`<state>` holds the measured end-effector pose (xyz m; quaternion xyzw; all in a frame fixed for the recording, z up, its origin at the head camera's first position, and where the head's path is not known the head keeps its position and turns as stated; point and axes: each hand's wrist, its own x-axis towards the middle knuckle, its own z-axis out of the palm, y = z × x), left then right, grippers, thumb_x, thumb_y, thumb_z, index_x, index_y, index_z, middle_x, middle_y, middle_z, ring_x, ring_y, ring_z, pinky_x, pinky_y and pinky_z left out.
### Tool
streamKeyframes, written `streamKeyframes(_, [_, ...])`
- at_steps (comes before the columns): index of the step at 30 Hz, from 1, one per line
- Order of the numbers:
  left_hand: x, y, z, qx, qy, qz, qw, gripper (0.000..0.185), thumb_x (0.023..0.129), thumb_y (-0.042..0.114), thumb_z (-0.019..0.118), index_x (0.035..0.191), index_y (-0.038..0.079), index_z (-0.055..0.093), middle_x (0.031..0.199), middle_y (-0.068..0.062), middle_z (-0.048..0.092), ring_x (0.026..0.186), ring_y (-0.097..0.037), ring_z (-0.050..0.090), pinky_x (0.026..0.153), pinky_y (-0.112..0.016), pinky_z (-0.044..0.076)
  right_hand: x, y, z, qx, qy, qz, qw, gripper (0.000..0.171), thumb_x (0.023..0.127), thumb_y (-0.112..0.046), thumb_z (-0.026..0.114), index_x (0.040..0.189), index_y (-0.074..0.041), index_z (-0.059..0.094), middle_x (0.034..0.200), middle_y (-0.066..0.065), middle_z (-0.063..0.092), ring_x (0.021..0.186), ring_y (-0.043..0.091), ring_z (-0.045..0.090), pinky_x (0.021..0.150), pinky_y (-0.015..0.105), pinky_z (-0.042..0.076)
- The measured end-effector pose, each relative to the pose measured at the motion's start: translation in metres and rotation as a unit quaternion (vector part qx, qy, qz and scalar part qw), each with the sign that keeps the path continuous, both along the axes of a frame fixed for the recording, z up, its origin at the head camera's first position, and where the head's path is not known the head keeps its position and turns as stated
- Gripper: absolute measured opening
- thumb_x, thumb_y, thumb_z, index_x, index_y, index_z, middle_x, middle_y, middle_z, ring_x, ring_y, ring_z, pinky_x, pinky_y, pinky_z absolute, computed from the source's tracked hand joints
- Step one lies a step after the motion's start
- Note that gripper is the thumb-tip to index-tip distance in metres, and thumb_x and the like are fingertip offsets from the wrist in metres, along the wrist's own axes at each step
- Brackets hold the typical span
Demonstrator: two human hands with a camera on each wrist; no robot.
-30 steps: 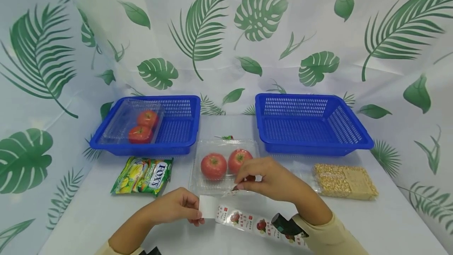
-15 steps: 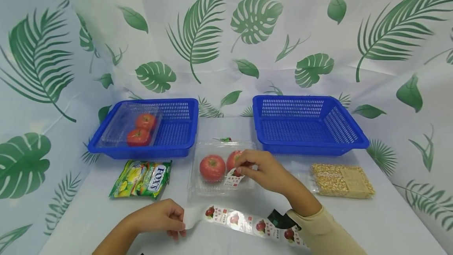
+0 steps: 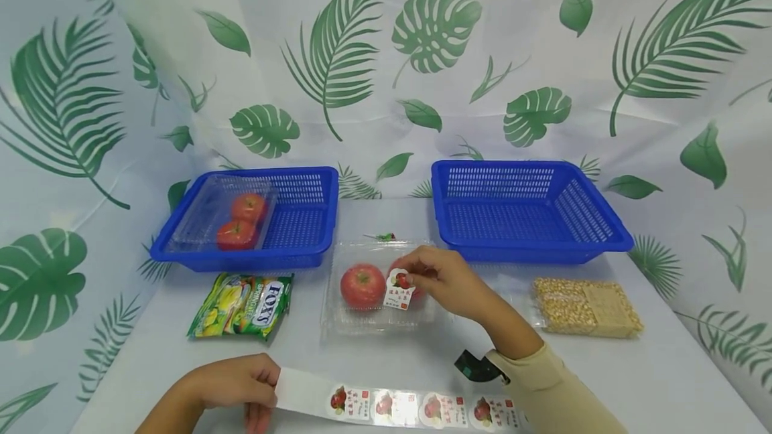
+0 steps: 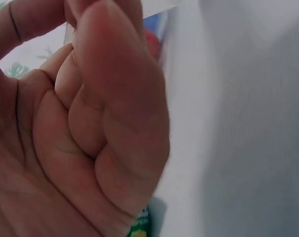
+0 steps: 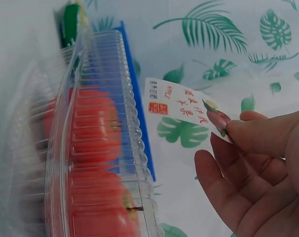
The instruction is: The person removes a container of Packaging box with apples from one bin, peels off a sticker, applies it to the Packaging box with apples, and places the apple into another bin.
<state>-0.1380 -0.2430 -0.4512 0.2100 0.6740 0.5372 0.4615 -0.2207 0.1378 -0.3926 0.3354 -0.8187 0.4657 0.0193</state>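
Note:
My right hand (image 3: 443,280) pinches a small white apple sticker (image 3: 399,289) by its top, between thumb and fingertips. It hovers over a clear plastic clamshell box (image 3: 376,324) holding two red apples (image 3: 362,286). The right wrist view shows the sticker (image 5: 176,106) hanging beyond the ridged clear lid (image 5: 125,98). Nearer the front edge, my left hand (image 3: 235,387) pinches the bare white end of a sticker strip (image 3: 395,408) that stretches right, printed with several apple labels. In the left wrist view the curled fingers (image 4: 125,89) hide most of the strip.
A blue basket (image 3: 301,257) at back left holds another clear box with apples (image 3: 248,207). A second blue basket (image 3: 537,254) stands at back right. A green candy bag (image 3: 241,305) lies left, a pack of corn kernels (image 3: 586,307) right. A small red-green item (image 3: 386,237) lies behind the box.
My right hand has peeled the sticker away from the strip and carried it up over the apple box. My left hand has moved left and toward the front, drawing the strip along.

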Motion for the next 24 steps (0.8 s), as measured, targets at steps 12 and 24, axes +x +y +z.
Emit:
streamKeyframes(12, [0.006, -0.002, 0.004, -0.125, 0.047, -0.02, 0.9909, 0.029, 0.088, 0.022, 0.064, 0.074, -0.003, 0.066, 0.062, 0.003, 0.062, 0.053, -0.005, 0.055, 0.048, -0.015, 0.043, -0.003, 0.003, -0.005, 0.01, -0.033, -0.031, 0.999, 0.024, 0.09, -0.003, 0.069, 0.11, -0.014, 0.07, 0.097, 0.0, 0.069, 0.086, 0.014, 0.065, 0.073, 0.03, 0.056])
streamKeyframes(24, [-0.018, 0.021, 0.036, -0.247, 0.296, 0.038, 0.9219, 0.035, 0.097, 0.039, 0.059, 0.071, 0.016, 0.066, 0.06, 0.006, 0.061, 0.053, -0.009, 0.053, 0.048, -0.028, 0.044, -0.012, 0.006, -0.002, 0.007, -0.048, -0.072, 0.996, 0.021, 0.089, -0.002, 0.069, 0.108, -0.011, 0.071, 0.095, -0.003, 0.069, 0.088, 0.017, 0.063, 0.075, 0.03, 0.056])
